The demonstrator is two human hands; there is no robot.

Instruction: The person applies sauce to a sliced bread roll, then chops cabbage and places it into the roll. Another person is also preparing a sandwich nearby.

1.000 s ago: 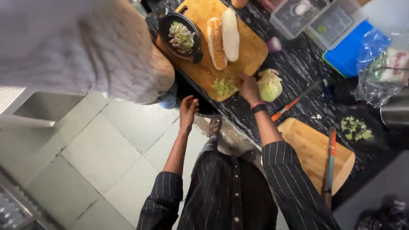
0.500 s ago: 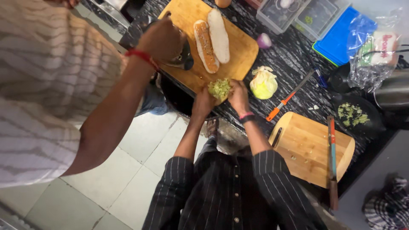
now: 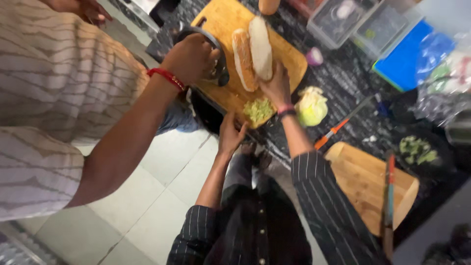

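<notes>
Fingers of the left hand (image 3: 230, 135) are spread and loosely cupped, gripping nothing, and sit against the near edge of the large cutting board (image 3: 289, 59). The pile of chopped greens (image 3: 257, 109) lies just beyond them at 1 o'clock, right at the board's lip. Risk one: a hasty sweep may send greens past the cupped palm to the tiled floor (image 3: 147, 196) below. The right hand (image 3: 277, 88), at 12 o'clock of the pile, rests on the board, touching the near end of the split bread roll (image 3: 260, 46); its fingertips are hidden, so I cannot tell whether they grasp the bread. Risk two: a nudge there may slide the halves apart. At 3 o'clock of that wrist sits a pale cabbage piece (image 3: 311, 105), with an orange-handled knife (image 3: 333, 132) close by the forearm; a drawn-back elbow may catch it. Farther off, at 10 o'clock, a co-worker's hand (image 3: 189, 59) clutches a dark bowl (image 3: 221, 68) over the same board; crowding may cause a collision.
</notes>
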